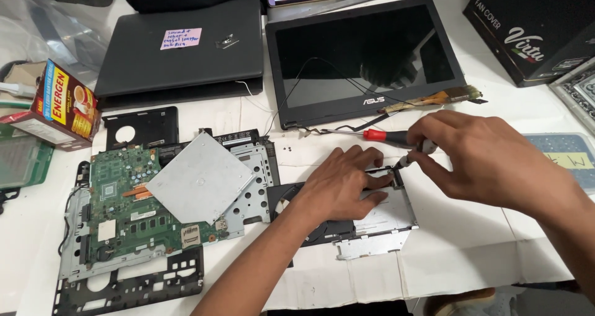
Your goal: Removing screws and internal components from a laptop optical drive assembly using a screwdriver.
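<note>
My left hand [344,182] lies flat on a black laptop part with a silver metal bracket [387,220] and a fan opening [284,204], pressing it against the white table. My right hand [477,158] grips a small silver-tipped tool [414,155] whose tip meets the part's upper corner beside my left fingers. A red-handled screwdriver [372,134] lies just above them, its handle reaching under my right hand. A detached black laptop screen [365,58] with loose cables sits behind.
A green motherboard [127,210] on a black frame lies at left, partly under a silver metal plate [198,179]. A closed black laptop [183,46] with a pink note is behind it. A red-and-yellow carton [62,105] stands far left, a black box [533,24] at right.
</note>
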